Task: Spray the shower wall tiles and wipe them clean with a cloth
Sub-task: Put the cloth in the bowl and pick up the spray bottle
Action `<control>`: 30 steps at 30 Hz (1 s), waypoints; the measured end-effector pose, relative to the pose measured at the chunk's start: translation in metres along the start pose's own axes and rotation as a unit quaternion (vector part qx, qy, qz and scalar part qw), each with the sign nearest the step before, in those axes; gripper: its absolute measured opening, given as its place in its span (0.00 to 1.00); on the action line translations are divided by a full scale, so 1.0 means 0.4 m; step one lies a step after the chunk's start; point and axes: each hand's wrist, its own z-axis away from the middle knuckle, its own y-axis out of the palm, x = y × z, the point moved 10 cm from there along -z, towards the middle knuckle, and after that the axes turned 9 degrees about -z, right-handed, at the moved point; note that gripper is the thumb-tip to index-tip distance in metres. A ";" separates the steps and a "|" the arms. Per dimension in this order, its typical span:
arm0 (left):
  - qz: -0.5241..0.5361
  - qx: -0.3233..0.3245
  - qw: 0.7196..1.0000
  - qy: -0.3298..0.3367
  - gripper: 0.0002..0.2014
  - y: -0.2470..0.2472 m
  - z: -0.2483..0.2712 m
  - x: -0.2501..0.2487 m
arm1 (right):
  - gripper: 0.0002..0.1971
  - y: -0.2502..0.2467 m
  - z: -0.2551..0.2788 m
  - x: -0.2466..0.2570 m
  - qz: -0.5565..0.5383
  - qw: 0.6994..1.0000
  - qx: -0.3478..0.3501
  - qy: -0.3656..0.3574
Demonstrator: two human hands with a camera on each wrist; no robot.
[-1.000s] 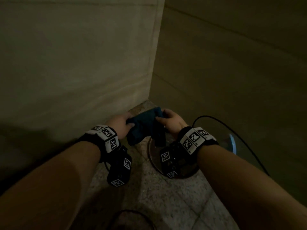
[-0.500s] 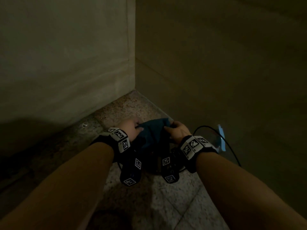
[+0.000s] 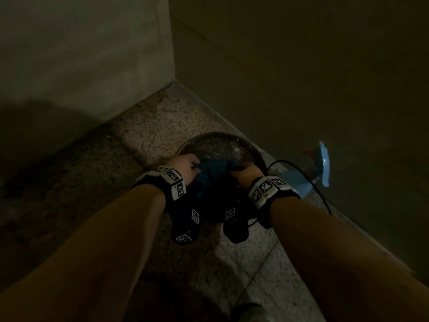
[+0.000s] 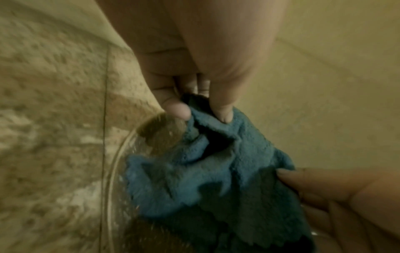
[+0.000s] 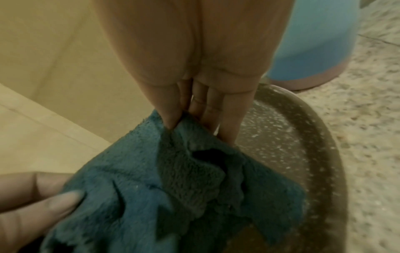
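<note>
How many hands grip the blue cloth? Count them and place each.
2. The left hand pinches the blue cloth at its left edge; the right hand pinches its right edge, both over the clear bowl on the floor. No other hand is in view.

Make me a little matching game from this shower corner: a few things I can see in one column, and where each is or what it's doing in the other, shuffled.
Things:
1. cloth
2. glass bowl
3. light blue container
4. black cable

States:
A. stands on the floor by the right wall
B. held bunched between left hand and right hand
C. loops out past the right wrist
D. sits on the speckled floor under the hands

Pairs: 1-B, 2-D, 3-A, 4-C
</note>
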 end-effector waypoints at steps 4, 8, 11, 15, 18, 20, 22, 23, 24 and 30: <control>-0.014 0.014 1.000 0.014 0.17 0.038 -0.029 -0.016 | 0.19 -0.002 -0.016 -0.035 0.060 0.998 0.020 0.015; -0.038 0.013 0.999 0.015 0.18 0.049 -0.046 -0.022 | 0.18 -0.002 -0.033 -0.050 0.078 0.997 0.021 0.013; -0.048 0.015 0.999 0.011 0.18 0.056 -0.054 -0.021 | 0.17 -0.008 -0.036 -0.055 0.086 0.996 0.026 0.019; -0.050 0.026 0.998 0.011 0.20 0.072 -0.058 -0.018 | 0.17 -0.010 -0.046 -0.056 0.090 0.996 0.025 0.008; -0.057 0.030 0.998 0.016 0.21 0.072 -0.053 -0.015 | 0.16 0.000 -0.041 -0.048 0.088 0.996 0.030 0.002; -0.057 0.027 0.998 0.020 0.21 0.070 -0.046 -0.013 | 0.16 0.003 -0.034 -0.042 0.097 0.995 0.030 -0.003; -0.055 0.016 0.998 0.021 0.22 0.061 -0.034 -0.010 | 0.16 0.002 -0.024 -0.036 0.111 0.993 0.031 -0.005; -0.054 0.011 0.998 0.021 0.22 0.054 -0.026 -0.009 | 0.16 0.001 -0.018 -0.033 0.119 0.992 0.032 -0.002; -0.055 0.005 0.998 0.021 0.22 0.047 -0.018 -0.009 | 0.17 -0.001 -0.012 -0.029 0.128 0.991 0.031 -0.004; -0.072 -0.035 0.997 0.017 0.23 -0.032 0.038 -0.006 | 0.17 -0.027 0.036 0.005 0.096 0.995 -0.006 -0.011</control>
